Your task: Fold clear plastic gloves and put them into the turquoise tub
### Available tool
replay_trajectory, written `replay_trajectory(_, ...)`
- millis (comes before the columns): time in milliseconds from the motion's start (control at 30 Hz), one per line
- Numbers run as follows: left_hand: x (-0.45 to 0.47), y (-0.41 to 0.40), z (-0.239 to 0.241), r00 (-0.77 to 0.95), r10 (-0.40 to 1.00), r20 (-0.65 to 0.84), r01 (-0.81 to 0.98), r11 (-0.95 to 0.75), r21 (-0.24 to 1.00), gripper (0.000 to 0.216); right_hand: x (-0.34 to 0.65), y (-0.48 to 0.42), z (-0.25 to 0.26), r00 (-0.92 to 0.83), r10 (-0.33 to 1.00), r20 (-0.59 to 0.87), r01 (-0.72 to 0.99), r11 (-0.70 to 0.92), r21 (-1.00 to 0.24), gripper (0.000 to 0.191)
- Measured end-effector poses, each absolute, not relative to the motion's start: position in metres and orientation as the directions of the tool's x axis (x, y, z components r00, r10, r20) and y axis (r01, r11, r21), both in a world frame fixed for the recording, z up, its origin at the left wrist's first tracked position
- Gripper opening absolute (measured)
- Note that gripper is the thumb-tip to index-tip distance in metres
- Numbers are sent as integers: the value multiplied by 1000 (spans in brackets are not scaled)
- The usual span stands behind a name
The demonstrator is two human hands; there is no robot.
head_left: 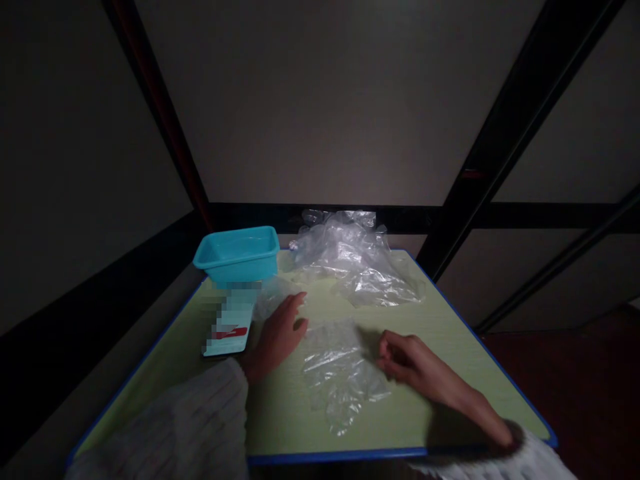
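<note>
A clear disposable plastic glove [337, 367] lies spread and wrinkled on the table between my hands, its fingers toward the near edge. My left hand [280, 330] is open at its upper left, thumb apart from the fingers. Under and behind that hand is another piece of clear plastic [273, 293], partly hidden; I cannot make out its shape. On the right, my right hand [407, 363] hovers just beside the glove, fingers curled in toward the thumb, with nothing visible in them. Farther back sits a crumpled heap of clear plastic gloves [345, 250].
A turquoise plastic basin [237, 257] stands at the table's back left corner. In front of it lies a phone [233, 323] with a lit screen. The pale green table [280, 427] has a blue rim, and wall panels rise behind it.
</note>
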State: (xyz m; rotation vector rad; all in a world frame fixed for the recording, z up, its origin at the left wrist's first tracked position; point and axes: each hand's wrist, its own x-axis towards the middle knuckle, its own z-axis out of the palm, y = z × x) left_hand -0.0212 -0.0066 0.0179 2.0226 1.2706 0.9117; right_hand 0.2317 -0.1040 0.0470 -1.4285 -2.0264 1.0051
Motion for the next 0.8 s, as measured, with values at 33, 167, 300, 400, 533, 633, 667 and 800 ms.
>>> replay_trajectory(33, -22, -8, 19, 311, 905, 291, 524, -418, 742, 42, 232, -100, 50, -352, 934, 65, 657, 295, -694, 20)
replay_trajectory(167, -23, -16, 18, 360, 819, 446, 503, -573, 647, 30, 234, -83, 56, -637, 766, 84, 654, 595, -468, 53)
replay_trajectory(300, -26, -18, 12, 425, 678, 599, 503, -728, 467, 27, 235, -70, 49, -715, 692, -95, 663, 630, -404, 89)
replay_trajectory(400, -27, -17, 9, 421, 658, 624, 514, -740, 434, 26, 237, -69, 43, -690, 709, -142, 697, 599, -394, 92)
replay_trajectory(533, -28, -16, 10, 414, 654, 633, 521, -741, 424, 24, 237, -74, 39, -649, 748, -137, 729, 561, -391, 93)
replay_trajectory(633, -29, -17, 12, 422, 658, 624, 514, -740, 434, 22, 233, -80, 37, -603, 786, -137, 765, 521, -379, 97)
replay_trajectory(667, -29, -17, 14, 431, 661, 615, 508, -740, 440, 22, 232, -82, 37, -588, 797, -136, 776, 509, -373, 99)
replay_trajectory(800, -32, -23, 20, 540, 639, 548, 447, -769, 456, 19, 231, -84, 38, -581, 808, -95, 774, 513, -372, 100)
